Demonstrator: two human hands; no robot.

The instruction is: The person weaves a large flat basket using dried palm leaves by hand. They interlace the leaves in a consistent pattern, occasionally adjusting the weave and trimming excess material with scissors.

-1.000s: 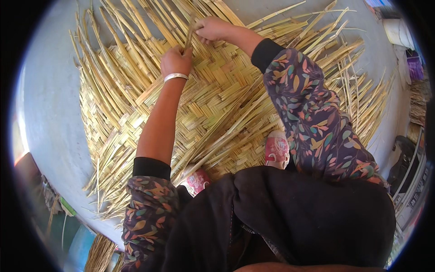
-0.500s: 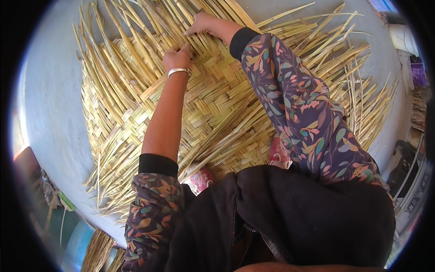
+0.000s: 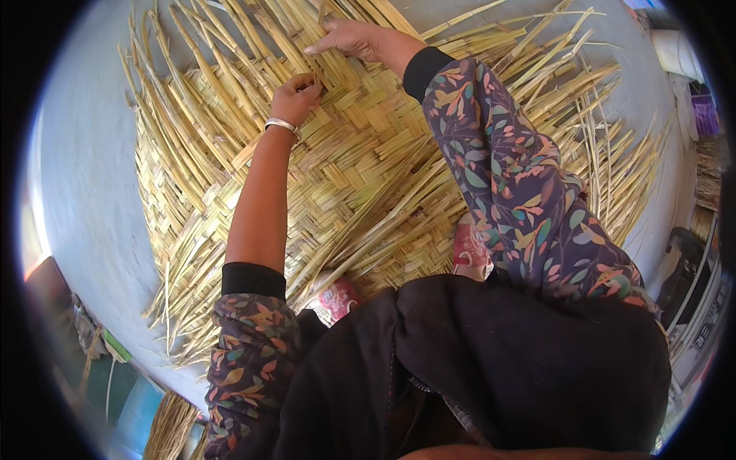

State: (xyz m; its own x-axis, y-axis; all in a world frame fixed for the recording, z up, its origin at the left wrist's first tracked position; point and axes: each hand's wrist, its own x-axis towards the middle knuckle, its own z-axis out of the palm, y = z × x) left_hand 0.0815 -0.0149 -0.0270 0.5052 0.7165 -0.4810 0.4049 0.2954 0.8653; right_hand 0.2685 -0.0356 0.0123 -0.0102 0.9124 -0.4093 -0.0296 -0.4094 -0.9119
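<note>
A half-woven mat of flat yellow-green reed strips (image 3: 368, 123) lies under both hands, with long loose strip ends fanning out at its far side. My left hand (image 3: 295, 97), with a silver bangle (image 3: 283, 125) at its wrist, is closed at the weave's far edge. Its thumb and fingers pinch a reed strip. Farther away and a little to the right, my right hand (image 3: 351, 40) is closed around a reed strip among the upright loose ends, its thumb pointing left. The fingertips of the right hand are partly hidden between the strips.
Loose strips (image 3: 606, 169) spread at the right of the mat. My patterned shoes (image 3: 335, 300) stand at its near edge. Grey floor (image 3: 84, 192) surrounds it. A bundle of dry stalks (image 3: 170, 425) lies at the lower left, and a white cylindrical object (image 3: 678, 55) stands at the upper right.
My left forearm and wrist have shifted slightly left, its hand staying by the same strips. My right hand has changed its hold, with the thumb now stretched farther left.
</note>
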